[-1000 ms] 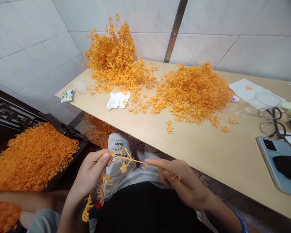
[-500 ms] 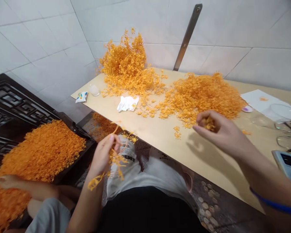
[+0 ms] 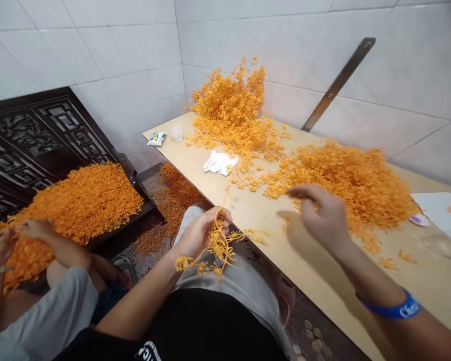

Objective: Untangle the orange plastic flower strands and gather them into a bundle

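Note:
My left hand (image 3: 206,233) is closed around a thin, branching orange sprig (image 3: 222,246) that looks like plastic with small flower-like ends. Its strands hang below my fingers over my lap. My right hand (image 3: 323,215) hovers over the table, in front of the right-hand heap of orange sprigs (image 3: 353,180). Its index finger is stretched out and apart from the thumb, and I see nothing between them; the palm is turned out of sight. A taller heap of orange sprigs (image 3: 229,105) stands farther back on the table (image 3: 285,260).
A crumpled white tissue (image 3: 220,163), a clear cup (image 3: 176,133) and a small packet (image 3: 157,139) lie along the table. At left, another person's hands (image 3: 37,229) work at an orange heap (image 3: 86,200) on a dark carved bench (image 3: 52,135). More orange pieces (image 3: 176,190) cover the floor.
The view has turned left. My right hand, earlier curled around orange pieces, has its fingers spread now, and loose pieces show on the table near it. My left hand still grips its sprig.

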{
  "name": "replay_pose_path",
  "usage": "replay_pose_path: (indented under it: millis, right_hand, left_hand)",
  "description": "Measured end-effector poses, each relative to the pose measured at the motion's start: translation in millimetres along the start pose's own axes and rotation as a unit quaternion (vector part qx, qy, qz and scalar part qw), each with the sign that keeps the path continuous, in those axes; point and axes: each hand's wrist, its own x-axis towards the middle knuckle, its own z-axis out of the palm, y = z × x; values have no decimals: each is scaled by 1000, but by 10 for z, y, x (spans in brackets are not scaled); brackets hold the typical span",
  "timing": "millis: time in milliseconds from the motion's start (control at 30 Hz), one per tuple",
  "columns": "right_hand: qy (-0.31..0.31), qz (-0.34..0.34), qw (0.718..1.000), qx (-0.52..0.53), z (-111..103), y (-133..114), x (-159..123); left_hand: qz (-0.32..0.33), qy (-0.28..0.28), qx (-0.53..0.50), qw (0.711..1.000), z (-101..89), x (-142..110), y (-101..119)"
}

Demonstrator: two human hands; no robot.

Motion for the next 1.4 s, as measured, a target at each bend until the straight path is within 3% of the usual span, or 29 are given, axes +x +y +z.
replay_pose_path:
  millis: [67, 133, 200, 333, 467, 600, 733, 867, 1000, 1100, 1200, 1300, 1400]
  right_hand:
    - [-138, 11, 982, 124, 156, -295, -170]
    - [-252, 40, 937, 237, 318, -518, -334]
    - [-307, 68, 903, 293, 457, -634, -467]
    - [-348, 102, 880, 307, 593, -638, -615]
    - [-372, 89, 863, 331, 588, -576, -656]
    - [-357, 87, 861, 352, 579, -526, -653]
    - [-379, 97, 832, 394, 610, -502, -649]
    - [-370, 118, 830, 399, 676, -500, -664]
    - [-386, 124, 840, 360, 719, -488, -677]
    - [-422, 84, 847, 312, 700, -489, -664]
    - [-431, 49, 844, 316, 639, -516, -619]
    - [-449, 28, 825, 342, 562, -566, -562]
    - [-480, -14, 791, 380, 517, -598, -537]
  left_hand:
    - [42, 18, 113, 993, 67, -10, 8]
    - [87, 27, 210, 973, 138, -32, 6]
    - [106, 23, 274, 955, 195, -59, -13]
    - [108, 42, 388, 914, 208, -92, -84]
    - [95, 28, 457, 884, 111, -108, -107]
    - [41, -19, 428, 903, 9, -136, -68]
    - [11, -67, 338, 939, -28, -156, -58]
    - [38, -16, 317, 948, -8, -164, -141]
    - [48, 8, 357, 933, -23, -149, -218]
    - [34, 5, 413, 910, -80, -129, -202]
    - [12, -8, 416, 909, -148, -138, -103]
    - [-7, -39, 414, 909, -211, -201, 62]
    - [-21, 9, 503, 864, -284, -292, 220]
